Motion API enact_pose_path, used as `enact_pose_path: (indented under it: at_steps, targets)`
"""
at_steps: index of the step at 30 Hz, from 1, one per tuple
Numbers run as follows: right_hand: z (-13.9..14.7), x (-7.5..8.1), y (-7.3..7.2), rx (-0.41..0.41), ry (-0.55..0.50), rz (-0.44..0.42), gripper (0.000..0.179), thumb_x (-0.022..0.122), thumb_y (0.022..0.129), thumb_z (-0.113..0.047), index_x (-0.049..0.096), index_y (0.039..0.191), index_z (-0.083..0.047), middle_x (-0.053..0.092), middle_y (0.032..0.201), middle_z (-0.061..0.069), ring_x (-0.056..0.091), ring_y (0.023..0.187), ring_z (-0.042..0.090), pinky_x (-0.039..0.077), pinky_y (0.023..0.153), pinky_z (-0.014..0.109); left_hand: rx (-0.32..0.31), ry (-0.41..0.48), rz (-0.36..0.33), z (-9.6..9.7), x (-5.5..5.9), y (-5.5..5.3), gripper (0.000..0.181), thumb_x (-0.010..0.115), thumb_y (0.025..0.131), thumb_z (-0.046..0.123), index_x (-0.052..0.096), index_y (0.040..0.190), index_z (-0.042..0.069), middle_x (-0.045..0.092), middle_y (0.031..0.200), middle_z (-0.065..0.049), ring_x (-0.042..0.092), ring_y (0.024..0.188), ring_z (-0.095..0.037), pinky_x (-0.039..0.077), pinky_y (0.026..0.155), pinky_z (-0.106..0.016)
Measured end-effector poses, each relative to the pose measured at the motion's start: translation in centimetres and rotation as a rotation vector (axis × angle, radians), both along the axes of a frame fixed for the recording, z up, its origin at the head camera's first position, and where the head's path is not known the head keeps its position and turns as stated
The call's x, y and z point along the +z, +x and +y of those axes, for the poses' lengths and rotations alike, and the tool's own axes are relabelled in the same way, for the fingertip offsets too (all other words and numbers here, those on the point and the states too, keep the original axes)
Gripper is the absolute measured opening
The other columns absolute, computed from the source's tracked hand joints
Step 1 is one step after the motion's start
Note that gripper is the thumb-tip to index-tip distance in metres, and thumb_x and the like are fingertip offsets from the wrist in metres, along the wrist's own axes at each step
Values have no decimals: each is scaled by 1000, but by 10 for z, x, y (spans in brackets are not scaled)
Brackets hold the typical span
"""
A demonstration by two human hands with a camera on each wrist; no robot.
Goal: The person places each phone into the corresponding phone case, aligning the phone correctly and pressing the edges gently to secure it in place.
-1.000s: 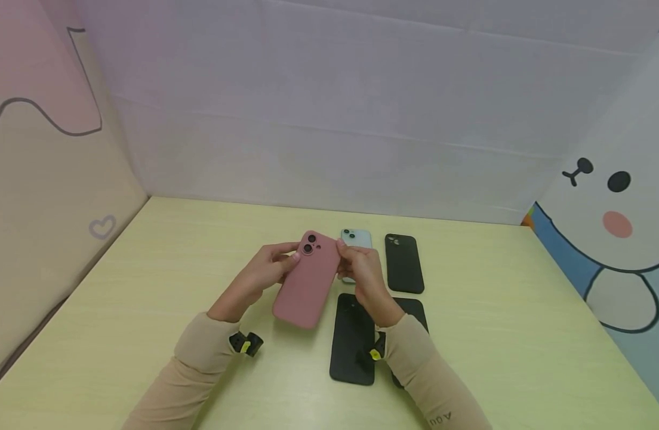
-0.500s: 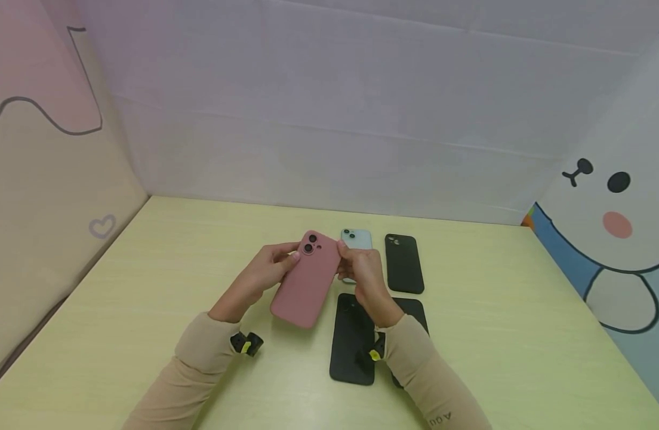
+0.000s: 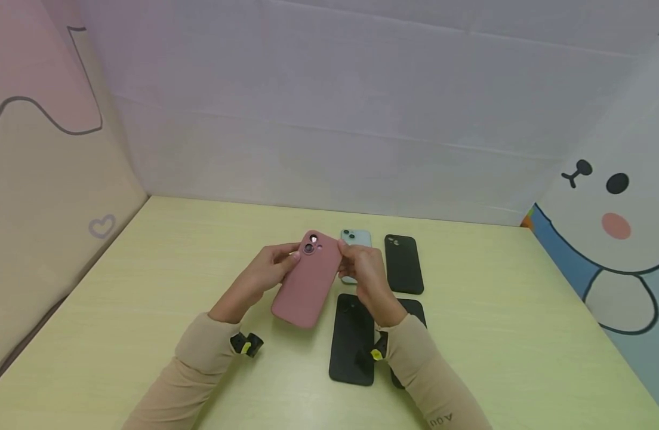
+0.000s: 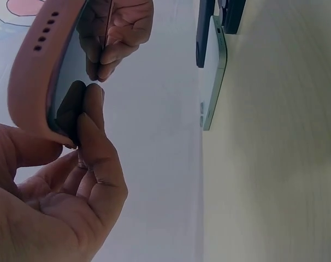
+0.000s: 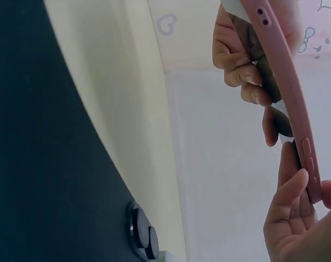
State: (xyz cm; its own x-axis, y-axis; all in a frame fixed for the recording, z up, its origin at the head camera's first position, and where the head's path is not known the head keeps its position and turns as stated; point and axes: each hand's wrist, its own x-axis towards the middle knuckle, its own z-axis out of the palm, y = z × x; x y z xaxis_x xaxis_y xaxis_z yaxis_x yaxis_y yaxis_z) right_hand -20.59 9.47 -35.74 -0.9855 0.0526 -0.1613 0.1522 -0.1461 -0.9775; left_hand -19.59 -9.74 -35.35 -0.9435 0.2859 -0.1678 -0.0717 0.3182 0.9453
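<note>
A phone in a pink case (image 3: pixel 308 283) is held above the table, its back and two camera lenses facing up, tilted. My left hand (image 3: pixel 267 267) pinches its upper left edge beside the lenses, thumb on the back. At the upper right corner, my right hand (image 3: pixel 364 269) grips it between thumb and fingers. The left wrist view shows the pink case side (image 4: pixel 37 82) and a glossy screen that reflects the fingers. From the right wrist, the case edge (image 5: pixel 291 93) runs between both hands, with side buttons near the right thumb.
A pale blue phone (image 3: pixel 360 239) lies behind my right hand, partly covered by it. Right of that is a black phone case (image 3: pixel 404 264). Nearer lie a black phone (image 3: pixel 351 349) and another black item (image 3: pixel 413 308), mostly under my right forearm. A fabric backdrop (image 3: pixel 329 161) encloses the table.
Both hands keep their hold with almost no movement. The pink case has tipped very slightly, and a bright glint now shows on its camera lenses.
</note>
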Motion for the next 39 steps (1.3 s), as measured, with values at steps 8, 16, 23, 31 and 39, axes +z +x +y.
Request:
enact_pose_path:
  at_steps: [8, 16, 23, 31, 39]
  targets:
    - [1, 4, 3, -23, -26, 7, 23, 54, 92, -16, 62, 80, 2, 57, 57, -2, 50, 50, 12, 45, 52, 24, -64, 37, -18, -4, 0, -2, 42, 46, 97, 29, 48, 128, 1, 60, 113, -16, 61, 96, -18, 51, 84, -33]
    - [5, 5, 3, -68, -76, 8, 25, 51, 94, -19, 61, 82, 0, 58, 61, 0, 53, 53, 12, 47, 56, 25, -212, -26, -108, -21, 5, -3, 44, 51, 94, 27, 48, 124, -5, 65, 100, -14, 64, 84, -15, 53, 78, -32]
    - [9, 7, 2, -32, -126, 22, 27, 45, 97, -19, 59, 89, 2, 59, 66, 2, 56, 58, 13, 49, 59, 25, -152, -9, -45, -27, 11, -4, 37, 50, 95, 20, 52, 120, -7, 68, 93, -12, 65, 79, -14, 53, 78, -33]
    - [10, 8, 4, 43, -165, 13, 27, 40, 98, -19, 55, 107, 2, 60, 75, 3, 56, 63, 15, 49, 62, 25, -32, -14, -3, -27, 9, -5, 38, 51, 94, 19, 53, 120, -9, 69, 89, -8, 64, 73, -10, 52, 79, -31]
    - [11, 8, 3, 106, -83, 59, 29, 43, 97, -25, 57, 112, -4, 59, 85, 2, 59, 67, 13, 49, 62, 27, -10, -33, -22, -26, 13, -3, 35, 51, 94, 19, 55, 119, -7, 67, 83, -4, 63, 69, -9, 51, 75, -28]
